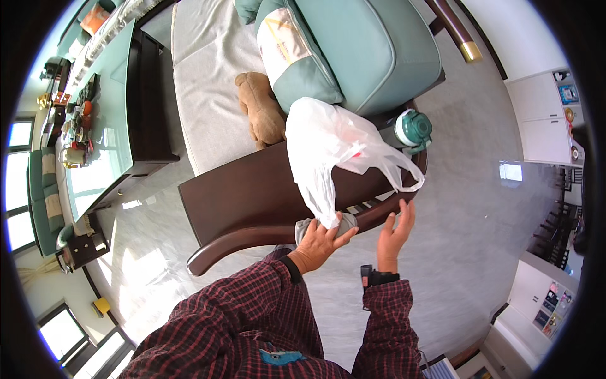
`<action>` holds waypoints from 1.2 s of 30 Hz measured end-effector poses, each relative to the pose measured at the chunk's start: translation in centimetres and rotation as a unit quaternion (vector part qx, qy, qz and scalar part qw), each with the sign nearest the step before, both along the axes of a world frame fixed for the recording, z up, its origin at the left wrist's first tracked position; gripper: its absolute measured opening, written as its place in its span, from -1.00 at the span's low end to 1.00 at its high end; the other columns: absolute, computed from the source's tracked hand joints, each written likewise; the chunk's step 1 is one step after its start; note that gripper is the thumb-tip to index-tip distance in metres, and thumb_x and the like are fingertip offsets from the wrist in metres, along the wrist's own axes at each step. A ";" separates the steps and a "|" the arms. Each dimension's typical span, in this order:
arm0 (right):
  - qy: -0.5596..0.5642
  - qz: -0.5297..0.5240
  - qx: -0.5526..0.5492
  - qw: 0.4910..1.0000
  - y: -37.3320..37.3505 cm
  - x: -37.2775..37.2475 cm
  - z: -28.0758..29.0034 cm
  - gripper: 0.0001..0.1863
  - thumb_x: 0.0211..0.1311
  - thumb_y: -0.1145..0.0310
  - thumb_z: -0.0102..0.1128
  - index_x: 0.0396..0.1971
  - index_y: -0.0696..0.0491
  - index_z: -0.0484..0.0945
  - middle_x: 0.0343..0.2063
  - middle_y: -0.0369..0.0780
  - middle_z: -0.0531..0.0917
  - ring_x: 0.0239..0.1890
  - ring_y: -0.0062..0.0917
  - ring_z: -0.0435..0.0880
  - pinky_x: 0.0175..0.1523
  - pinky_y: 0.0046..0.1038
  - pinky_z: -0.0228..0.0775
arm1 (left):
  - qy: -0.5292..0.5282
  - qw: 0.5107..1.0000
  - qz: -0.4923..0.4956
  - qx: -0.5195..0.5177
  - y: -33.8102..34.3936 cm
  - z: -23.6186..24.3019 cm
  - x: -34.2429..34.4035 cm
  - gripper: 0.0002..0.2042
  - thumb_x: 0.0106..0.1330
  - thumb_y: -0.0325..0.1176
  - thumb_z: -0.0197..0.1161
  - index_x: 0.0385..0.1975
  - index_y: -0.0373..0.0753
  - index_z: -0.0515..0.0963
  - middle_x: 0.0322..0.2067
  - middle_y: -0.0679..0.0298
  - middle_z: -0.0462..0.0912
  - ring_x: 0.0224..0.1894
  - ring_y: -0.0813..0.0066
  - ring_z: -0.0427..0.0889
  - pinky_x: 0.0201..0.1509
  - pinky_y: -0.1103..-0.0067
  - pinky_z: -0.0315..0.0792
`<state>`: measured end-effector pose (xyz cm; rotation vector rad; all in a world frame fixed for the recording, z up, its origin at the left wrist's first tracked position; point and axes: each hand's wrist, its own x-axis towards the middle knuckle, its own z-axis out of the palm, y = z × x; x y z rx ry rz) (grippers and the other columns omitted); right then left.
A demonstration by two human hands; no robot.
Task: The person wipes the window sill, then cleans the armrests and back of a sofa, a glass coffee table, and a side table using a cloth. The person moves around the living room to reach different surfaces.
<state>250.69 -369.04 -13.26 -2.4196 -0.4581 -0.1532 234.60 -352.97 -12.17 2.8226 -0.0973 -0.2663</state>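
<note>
Here, our left hand [319, 243] presses a grey cloth [328, 226] on the dark wooden armrest [252, 202].
Its grip clenches the cloth under the white plastic bag [331, 148]; we judge a wipe could snag the bag off. Our right hand [394, 234] hovers released, fingers upward.

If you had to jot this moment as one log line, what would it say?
left hand: pressing grey cloth on dark wooden armrest | right hand: open, empty, beside armrest | white plastic bag: on armrest
</note>
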 end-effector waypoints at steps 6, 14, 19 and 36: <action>0.170 0.011 0.039 0.985 -1.8 7.7 0.1 -0.47 0.44 0.61 -0.08 0.40 0.15 0.38 0.42 -0.01 0.42 0.45 -0.15 0.40 0.44 -0.28 0.29 | 0.005 1.000 0.001 -0.012 -3.2 0.8 6.2 0.00 0.18 -0.30 0.38 0.62 0.04 -0.08 0.43 -0.27 0.18 0.40 -0.21 0.31 0.19 0.12 0.45; 0.235 0.061 0.085 0.966 -4.8 10.4 1.8 -0.54 0.47 0.63 -0.14 0.28 0.21 0.54 0.24 -0.06 0.63 0.25 -0.35 0.64 0.29 -0.40 0.45 | 0.008 0.997 0.065 -0.028 -8.3 0.6 17.1 -0.08 0.21 -0.29 0.34 0.60 0.00 0.02 0.38 -0.28 0.24 0.36 -0.25 0.36 0.12 0.19 0.48; 0.350 0.034 0.226 0.908 -6.8 13.5 0.4 -0.59 0.51 0.62 -0.18 0.20 0.23 0.58 0.13 -0.14 0.67 0.14 -0.44 0.65 0.21 -0.38 0.55 | -0.021 0.988 0.151 -0.027 -11.1 -0.3 21.0 -0.18 0.28 -0.28 0.28 0.58 0.00 0.09 0.43 -0.35 0.15 0.36 -0.28 0.36 0.16 0.16 0.47; 0.337 0.164 0.113 0.920 -14.2 24.5 2.4 -0.63 0.42 0.69 -0.08 0.09 0.14 0.61 0.03 -0.18 0.70 0.01 -0.49 0.67 0.09 -0.49 0.51 | -0.031 0.917 0.387 0.093 -8.5 -0.8 40.0 -0.26 0.09 -0.48 0.39 0.39 -0.03 0.41 0.57 -0.06 -0.08 0.55 -0.34 -0.01 0.14 0.10 0.54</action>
